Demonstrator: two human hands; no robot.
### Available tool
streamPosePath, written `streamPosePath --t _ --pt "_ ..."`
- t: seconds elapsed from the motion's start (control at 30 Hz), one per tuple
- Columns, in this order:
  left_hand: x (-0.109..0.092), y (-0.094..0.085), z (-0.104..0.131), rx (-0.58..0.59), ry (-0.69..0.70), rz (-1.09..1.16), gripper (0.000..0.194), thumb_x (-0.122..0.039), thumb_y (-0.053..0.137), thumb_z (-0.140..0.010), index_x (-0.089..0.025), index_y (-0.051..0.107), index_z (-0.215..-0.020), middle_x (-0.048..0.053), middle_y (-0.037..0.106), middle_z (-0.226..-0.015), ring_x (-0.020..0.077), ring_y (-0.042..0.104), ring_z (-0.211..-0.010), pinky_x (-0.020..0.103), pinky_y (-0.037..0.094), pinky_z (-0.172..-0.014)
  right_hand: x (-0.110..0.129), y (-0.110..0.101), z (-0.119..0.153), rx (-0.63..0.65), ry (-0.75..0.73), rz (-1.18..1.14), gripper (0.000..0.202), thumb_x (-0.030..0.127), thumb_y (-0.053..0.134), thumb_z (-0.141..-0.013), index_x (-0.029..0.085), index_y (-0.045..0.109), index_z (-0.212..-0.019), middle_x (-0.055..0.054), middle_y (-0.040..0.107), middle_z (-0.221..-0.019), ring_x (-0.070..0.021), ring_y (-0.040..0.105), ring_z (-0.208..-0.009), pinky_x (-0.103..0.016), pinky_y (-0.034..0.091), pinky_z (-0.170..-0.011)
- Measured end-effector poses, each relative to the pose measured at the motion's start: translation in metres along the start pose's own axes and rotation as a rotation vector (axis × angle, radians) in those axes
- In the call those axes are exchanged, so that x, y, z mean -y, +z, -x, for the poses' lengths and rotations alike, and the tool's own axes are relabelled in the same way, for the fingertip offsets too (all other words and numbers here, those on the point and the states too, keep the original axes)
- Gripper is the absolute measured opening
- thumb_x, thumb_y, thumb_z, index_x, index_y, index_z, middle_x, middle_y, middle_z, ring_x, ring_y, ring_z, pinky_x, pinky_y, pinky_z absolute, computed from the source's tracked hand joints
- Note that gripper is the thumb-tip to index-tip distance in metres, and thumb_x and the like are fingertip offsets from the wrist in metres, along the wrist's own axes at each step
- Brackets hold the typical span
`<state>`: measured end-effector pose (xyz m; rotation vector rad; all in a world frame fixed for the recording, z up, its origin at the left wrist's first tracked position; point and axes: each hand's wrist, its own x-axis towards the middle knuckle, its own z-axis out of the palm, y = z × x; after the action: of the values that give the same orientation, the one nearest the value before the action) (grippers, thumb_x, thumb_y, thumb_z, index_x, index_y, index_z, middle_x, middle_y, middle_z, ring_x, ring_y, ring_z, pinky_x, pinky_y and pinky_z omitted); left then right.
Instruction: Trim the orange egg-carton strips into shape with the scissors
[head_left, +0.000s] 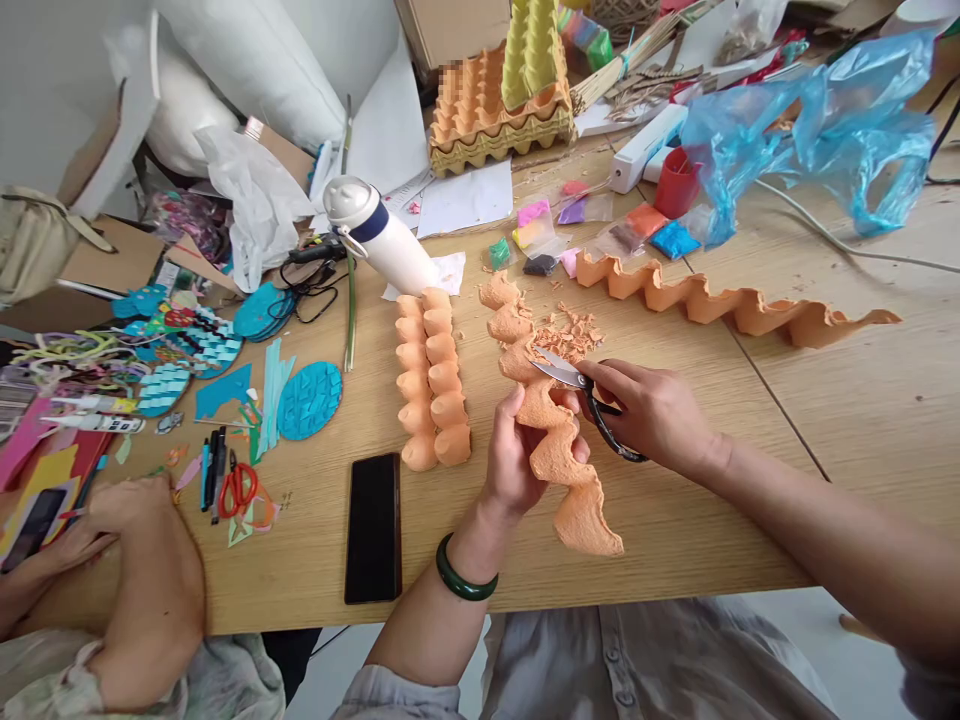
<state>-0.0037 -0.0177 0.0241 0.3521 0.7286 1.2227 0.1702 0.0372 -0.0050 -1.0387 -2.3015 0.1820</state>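
Observation:
My left hand (517,455) is closed around the middle of an orange egg-carton strip (559,440), held tilted above the table. In my right hand (660,415) is a pair of scissors (559,372) with black handles. Their blades lie across the strip's edge, just above my left fingers. Behind the blades is a pile of orange carton scraps (574,333). Two trimmed orange carton strips (433,380) stand side by side to the left. Another long wavy orange strip (705,300) lies to the right.
A black phone (373,528) and a white bottle (382,235) are on the left. Stacked egg trays (499,110), small coloured packets (536,222) and a blue plastic bag (817,130) lie at the back. A co-worker's arms (150,560) rest at the far left, near red scissors (238,487).

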Motion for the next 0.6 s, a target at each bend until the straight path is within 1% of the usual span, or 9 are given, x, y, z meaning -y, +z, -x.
streamPosePath --t 0.1,0.23,0.33,0.4,0.47,0.53,0.6 --pt "-0.0007 -0.0013 0.0 0.013 -0.007 0.006 0.042 -0.05 0.052 -0.101 -0.014 0.071 -0.09 0.004 0.065 -0.089 0.0092 0.055 -0.058 0.021 0.05 -0.049 0.0006 -0.0005 0.0003 -0.024 -0.024 0.012 0.031 0.021 0.056 -0.098 0.011 0.076 -0.121 -0.003 0.073 -0.076 -0.0137 0.058 -0.059 -0.027 0.036 -0.056" --pt "-0.0013 0.0005 0.0001 -0.017 -0.023 0.011 0.041 -0.049 0.051 -0.101 -0.014 0.071 -0.09 0.005 0.066 -0.089 0.0086 0.055 -0.057 0.02 0.048 -0.049 0.0008 -0.0004 0.0007 -0.041 -0.033 0.032 0.03 0.021 0.057 -0.098 0.011 0.077 -0.117 -0.003 0.075 -0.076 -0.0138 0.059 -0.058 -0.028 0.035 -0.055" --pt "-0.001 0.0015 -0.0008 -0.049 -0.047 0.017 0.039 -0.047 0.052 -0.1 -0.014 0.07 -0.09 0.004 0.066 -0.087 0.0083 0.055 -0.056 0.02 0.048 -0.048 0.0008 0.0006 0.0019 -0.015 -0.008 0.035 0.03 0.024 0.057 -0.098 0.012 0.078 -0.115 -0.004 0.074 -0.072 -0.0148 0.058 -0.055 -0.029 0.033 -0.055" --pt "-0.001 0.0013 -0.0014 -0.069 -0.057 0.026 0.037 -0.047 0.055 -0.098 -0.014 0.07 -0.091 0.004 0.066 -0.085 0.0079 0.054 -0.055 0.019 0.047 -0.047 0.0013 0.0005 0.0023 0.035 0.036 -0.004 0.029 0.026 0.056 -0.099 0.013 0.078 -0.113 -0.004 0.073 -0.07 -0.0152 0.058 -0.055 -0.029 0.033 -0.055" --pt "-0.0016 0.0009 -0.0013 -0.076 -0.057 0.023 0.036 -0.049 0.058 -0.097 -0.015 0.07 -0.093 0.003 0.066 -0.084 0.0079 0.054 -0.055 0.019 0.047 -0.047 0.0028 -0.0011 0.0014 0.095 0.103 -0.095 0.029 0.03 0.056 -0.1 0.015 0.078 -0.111 -0.005 0.073 -0.071 -0.0152 0.06 -0.057 -0.028 0.034 -0.057" --pt "-0.0028 0.0004 -0.0008 -0.081 -0.039 -0.008 0.037 -0.051 0.061 -0.096 -0.015 0.071 -0.095 0.003 0.067 -0.083 0.0088 0.056 -0.057 0.02 0.048 -0.046 0.0048 -0.0044 -0.0013 0.14 0.195 -0.206 0.031 0.036 0.056 -0.1 0.015 0.078 -0.105 -0.004 0.071 -0.07 -0.0147 0.059 -0.057 -0.027 0.036 -0.057" --pt "-0.0036 -0.001 -0.0009 -0.122 0.007 -0.051 0.039 -0.054 0.063 -0.096 -0.016 0.073 -0.097 0.003 0.068 -0.084 0.0113 0.061 -0.062 0.021 0.048 -0.047 0.0068 -0.0087 -0.0053 0.161 0.297 -0.299 0.034 0.043 0.058 -0.099 0.014 0.078 -0.102 -0.004 0.068 -0.068 -0.0139 0.056 -0.056 -0.026 0.037 -0.057"
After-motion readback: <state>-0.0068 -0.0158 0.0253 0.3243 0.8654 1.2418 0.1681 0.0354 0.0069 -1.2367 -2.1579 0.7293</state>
